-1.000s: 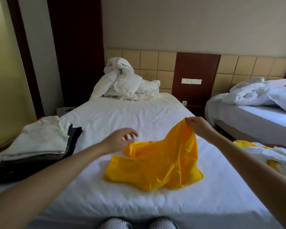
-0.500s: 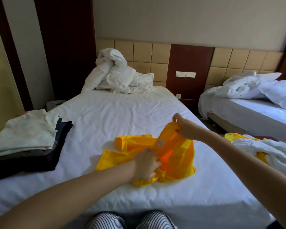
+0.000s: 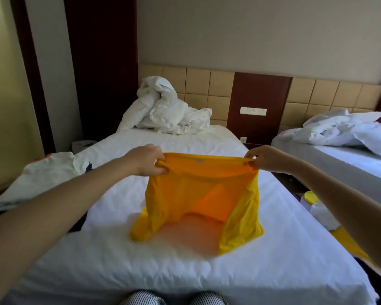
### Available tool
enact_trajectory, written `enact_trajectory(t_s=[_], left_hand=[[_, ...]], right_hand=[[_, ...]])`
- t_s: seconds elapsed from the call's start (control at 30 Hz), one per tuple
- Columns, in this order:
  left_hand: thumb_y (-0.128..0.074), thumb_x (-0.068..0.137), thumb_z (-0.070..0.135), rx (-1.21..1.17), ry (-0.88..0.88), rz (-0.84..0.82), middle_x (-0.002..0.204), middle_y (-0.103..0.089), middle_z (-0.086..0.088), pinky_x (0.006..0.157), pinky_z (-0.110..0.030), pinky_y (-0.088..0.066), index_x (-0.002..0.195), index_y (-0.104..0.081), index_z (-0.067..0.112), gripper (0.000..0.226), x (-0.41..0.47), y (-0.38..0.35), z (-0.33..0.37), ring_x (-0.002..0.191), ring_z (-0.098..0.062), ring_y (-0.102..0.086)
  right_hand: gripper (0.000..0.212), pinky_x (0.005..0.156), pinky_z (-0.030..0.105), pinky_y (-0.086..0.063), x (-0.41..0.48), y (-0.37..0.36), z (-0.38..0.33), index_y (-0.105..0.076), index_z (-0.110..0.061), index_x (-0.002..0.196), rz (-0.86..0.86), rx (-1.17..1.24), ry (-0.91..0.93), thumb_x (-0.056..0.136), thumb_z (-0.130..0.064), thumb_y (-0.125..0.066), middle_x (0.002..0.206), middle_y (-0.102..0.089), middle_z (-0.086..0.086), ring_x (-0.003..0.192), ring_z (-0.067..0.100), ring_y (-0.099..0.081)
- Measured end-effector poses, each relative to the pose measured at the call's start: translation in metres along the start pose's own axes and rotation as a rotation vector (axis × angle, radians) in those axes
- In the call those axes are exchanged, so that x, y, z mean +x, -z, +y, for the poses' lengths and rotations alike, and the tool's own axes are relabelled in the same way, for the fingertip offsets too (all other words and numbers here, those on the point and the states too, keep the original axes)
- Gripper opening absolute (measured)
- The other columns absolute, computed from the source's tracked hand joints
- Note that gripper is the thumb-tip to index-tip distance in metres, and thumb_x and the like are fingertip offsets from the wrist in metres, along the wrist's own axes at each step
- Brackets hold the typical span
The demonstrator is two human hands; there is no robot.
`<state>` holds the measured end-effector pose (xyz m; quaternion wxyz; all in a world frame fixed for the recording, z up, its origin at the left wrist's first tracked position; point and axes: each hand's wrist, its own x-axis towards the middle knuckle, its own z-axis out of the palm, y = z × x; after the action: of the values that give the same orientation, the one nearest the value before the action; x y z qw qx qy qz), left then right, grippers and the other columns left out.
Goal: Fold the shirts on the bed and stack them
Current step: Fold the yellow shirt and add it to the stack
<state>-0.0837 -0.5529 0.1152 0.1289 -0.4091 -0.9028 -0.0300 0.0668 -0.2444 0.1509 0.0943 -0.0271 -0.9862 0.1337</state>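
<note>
Yellow shirt (image 3: pixel 202 194) held up over the bed (image 3: pixel 141 271)

Both arms reach straight forward. The left hand (image 3: pixel 149 160) and right hand (image 3: pixel 266 159) each pinch an upper corner, stretching it taut between them, its hem resting on the sheet. A stack of folded shirts (image 3: pixel 46 172) lies farther left.

Both arms extended forward, forearms bare, entering from the lower left and lower right. Left hand (image 3: pixel 149 160): back of hand up, fingers curled, gripping the top edge of the yellow shirt (image 3: pixel 202 194) at its left end. Right hand (image 3: pixel 266 160): thumb and fingers pinching the same edge at its right end. Hands level, well apart. Knees in striped trousers (image 3: pixel 141 299) at the bottom edge.
</note>
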Motion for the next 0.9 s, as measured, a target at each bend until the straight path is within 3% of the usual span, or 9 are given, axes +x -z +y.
enact_trajectory(t_s=[0.07,0.17,0.37,0.47,0.6,0.67,0.7,0.77,0.9], left_hand=[[-0.051,0.066,0.056,-0.416,-0.018,0.14,0.076,-0.05,0.005,0.07,-0.028,-0.041,0.072,-0.059,0.014,0.043,-0.003,0.022,-0.009,0.075,-0.007,-0.053],[-0.064,0.08,0.027,-0.755,0.018,0.235,0.071,-0.051,0.0,0.066,-0.025,-0.043,0.076,-0.057,0.007,0.021,-0.007,0.049,-0.009,0.067,-0.008,-0.052],[-0.05,0.097,0.016,-0.899,0.102,0.312,0.077,-0.051,0.0,0.064,-0.023,-0.044,0.086,-0.048,0.023,0.013,-0.001,0.056,-0.008,0.072,-0.012,-0.053],[-0.048,0.098,0.02,-0.787,0.11,0.318,0.082,-0.05,0.001,0.066,-0.026,-0.042,0.099,-0.045,0.014,0.006,0.0,0.047,-0.013,0.078,-0.015,-0.053],[-0.045,0.099,0.022,-0.653,0.109,0.27,0.102,-0.047,0.009,0.069,-0.022,-0.042,0.127,-0.036,0.017,0.029,-0.003,0.041,-0.019,0.09,-0.013,-0.052],[-0.045,0.1,0.021,-0.604,0.159,0.289,0.109,-0.046,0.008,0.073,-0.025,-0.04,0.126,-0.042,0.017,0.026,-0.002,0.037,-0.027,0.094,-0.012,-0.048],[-0.044,0.1,0.022,-0.575,0.194,0.313,0.1,-0.051,0.005,0.07,-0.026,-0.039,0.11,-0.052,0.016,0.014,-0.002,0.036,-0.032,0.089,-0.014,-0.05],[-0.042,0.099,0.021,-0.524,0.24,0.359,0.069,-0.052,0.0,0.056,-0.027,-0.034,0.078,-0.054,0.02,0.024,-0.004,0.035,-0.04,0.068,-0.02,-0.05],[-0.038,0.101,0.016,-0.737,0.306,0.32,0.07,-0.057,0.0,0.057,-0.025,-0.043,0.101,-0.058,0.028,0.023,-0.009,0.025,-0.036,0.063,-0.016,-0.054]], right_hand=[[0.028,0.064,0.01,-0.041,0.006,0.004,0.002,-0.067,-0.011,0.11,0.125,0.079,-0.016,0.087,0.0,-0.055,0.102,-0.063,0.002,0.078,0.004,-0.055],[0.015,0.071,0.029,-0.05,0.015,0.011,-0.008,-0.066,-0.008,0.1,0.276,0.42,-0.154,0.089,-0.006,-0.056,0.102,-0.066,0.018,0.075,0.017,-0.059],[0.023,0.084,0.047,-0.05,0.013,0.021,-0.027,-0.045,-0.013,0.12,-0.088,0.925,-0.265,0.101,-0.024,-0.037,0.114,-0.057,0.011,0.1,0.03,-0.06],[0.027,0.095,0.051,-0.043,0.016,0.018,-0.03,-0.04,-0.014,0.124,-0.057,0.981,-0.287,0.101,-0.028,-0.034,0.113,-0.057,0.009,0.108,0.03,-0.056],[0.022,0.083,0.038,-0.046,0.012,0.013,-0.043,-0.046,-0.02,0.116,-0.014,0.872,-0.213,0.1,-0.032,-0.036,0.104,-0.06,0.004,0.091,0.018,-0.06],[0.021,0.079,0.031,-0.05,0.009,0.011,-0.044,-0.047,-0.024,0.115,-0.043,0.78,-0.111,0.098,-0.033,-0.039,0.103,-0.06,-0.001,0.09,0.014,-0.061],[0.019,0.077,0.028,-0.052,0.007,0.011,-0.045,-0.048,-0.025,0.113,-0.085,0.689,-0.061,0.096,-0.032,-0.043,0.102,-0.06,-0.004,0.09,0.013,-0.061],[0.024,0.08,0.027,-0.051,0.006,0.007,-0.046,-0.048,-0.026,0.113,-0.215,0.431,-0.023,0.091,-0.029,-0.055,0.105,-0.06,-0.005,0.095,0.015,-0.06],[0.04,0.086,0.023,-0.045,0.008,-0.012,-0.034,-0.055,-0.009,0.123,-0.33,-0.184,-0.109,0.089,-0.03,-0.061,0.119,-0.061,0.006,0.098,0.018,-0.058]])
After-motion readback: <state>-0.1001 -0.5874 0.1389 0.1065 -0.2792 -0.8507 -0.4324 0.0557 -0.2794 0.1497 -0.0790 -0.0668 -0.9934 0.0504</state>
